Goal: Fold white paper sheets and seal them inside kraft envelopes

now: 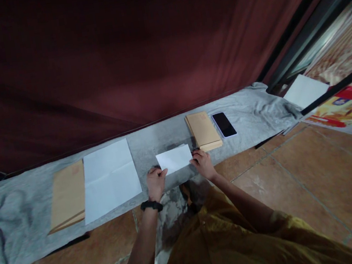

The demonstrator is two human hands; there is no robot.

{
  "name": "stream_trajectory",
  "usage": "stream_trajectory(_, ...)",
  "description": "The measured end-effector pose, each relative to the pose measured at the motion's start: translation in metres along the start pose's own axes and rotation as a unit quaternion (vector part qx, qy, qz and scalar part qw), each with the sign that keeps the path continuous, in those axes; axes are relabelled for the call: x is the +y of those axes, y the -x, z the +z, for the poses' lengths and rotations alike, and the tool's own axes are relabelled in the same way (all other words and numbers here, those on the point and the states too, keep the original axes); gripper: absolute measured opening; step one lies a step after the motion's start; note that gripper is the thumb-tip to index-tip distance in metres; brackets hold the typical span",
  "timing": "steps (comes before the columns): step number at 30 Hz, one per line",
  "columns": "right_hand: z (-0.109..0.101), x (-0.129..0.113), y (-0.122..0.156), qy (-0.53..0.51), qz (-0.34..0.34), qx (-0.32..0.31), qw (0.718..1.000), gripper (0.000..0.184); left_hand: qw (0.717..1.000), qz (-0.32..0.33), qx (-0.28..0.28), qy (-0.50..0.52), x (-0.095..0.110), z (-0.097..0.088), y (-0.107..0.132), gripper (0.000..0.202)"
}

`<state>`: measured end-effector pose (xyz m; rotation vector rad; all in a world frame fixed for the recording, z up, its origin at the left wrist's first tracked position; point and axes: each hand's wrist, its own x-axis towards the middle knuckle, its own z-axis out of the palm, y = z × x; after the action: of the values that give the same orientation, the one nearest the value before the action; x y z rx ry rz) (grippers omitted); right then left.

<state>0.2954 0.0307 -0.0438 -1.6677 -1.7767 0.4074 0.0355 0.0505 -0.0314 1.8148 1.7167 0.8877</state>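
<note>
A small folded white paper (174, 158) lies on the grey cloth (161, 145) in front of me. My left hand (155, 182), with a black watch on the wrist, pinches the paper's left lower corner. My right hand (202, 163) presses with curled fingers on its right edge. Just beyond the right hand lies a stack of brown envelopes (203, 130). To the left rests a large unfolded white sheet (109, 179) with crease lines, and beside it another brown envelope stack (67, 195).
A black phone (224, 124) lies right of the envelope stack. A dark red curtain (112, 57) hangs behind the cloth. A white sheet (305, 90) and a colourful printed poster (348, 110) are at the far right. Terracotta tiles (301, 170) cover the floor.
</note>
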Motion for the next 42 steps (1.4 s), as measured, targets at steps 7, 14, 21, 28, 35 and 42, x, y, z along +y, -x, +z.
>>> stream_trajectory(7, -0.006, 0.002, 0.003, -0.05, -0.011, 0.0, 0.999, 0.005, 1.0, 0.017, 0.003, 0.012, 0.001, -0.007, 0.01, 0.014)
stream_trajectory(14, -0.013, 0.005, 0.005, -0.119, -0.038, 0.007, 0.992, 0.025, 0.997, 0.071, 0.006, 0.014, 0.01, -0.016, 0.023, 0.011)
stream_trajectory(21, -0.023, 0.004, 0.008, -0.134, -0.074, -0.041, 0.987, 0.025, 0.992, 0.126, -0.03, 0.006, 0.004, -0.015, 0.029, 0.022)
stream_trajectory(28, -0.026, 0.005, 0.007, -0.149, -0.077, -0.047, 0.985, 0.027, 0.99, 0.128, -0.055, -0.013, -0.003, -0.017, 0.033, 0.024)
stream_trajectory(35, -0.023, 0.007, 0.006, -0.133, -0.073, -0.039, 0.988, 0.023, 0.995, 0.087, -0.044, -0.032, 0.001, -0.012, 0.03, 0.026)
stream_trajectory(42, -0.015, 0.004, 0.001, -0.047, -0.032, -0.03, 0.998, 0.01, 0.996, 0.008, -0.014, -0.084, 0.007, -0.001, 0.021, 0.014)
